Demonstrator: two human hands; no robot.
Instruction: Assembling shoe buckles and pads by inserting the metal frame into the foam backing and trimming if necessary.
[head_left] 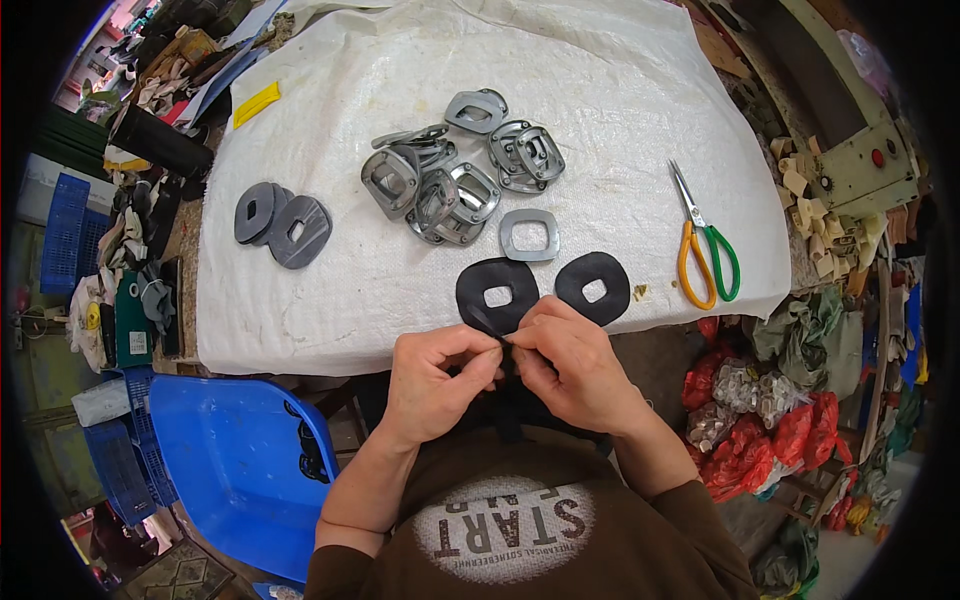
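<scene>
At the table's near edge, my left hand (440, 382) and my right hand (578, 368) meet with fingertips pinched. Whatever they pinch is too small and dark to make out. Just beyond the fingertips lies a black rounded pad (471, 282) with a squarish hole. A second black pad (611, 301) rests to the right, past my right hand. Between and beyond the pads is a flat grey metal ring plate (512, 251). Farther off sits a heap of metal frames (388, 184), with riveted frames (527, 152) and a grey plate (474, 112) beside it.
Scissors (695, 235) with orange and green handles lie on the right of the white sheet (330, 320). Grey holed pads (300, 238) are stacked at left, a yellow piece (257, 104) behind. A blue tub (225, 450) stands lower left; red plastic bags (735, 460) lie lower right.
</scene>
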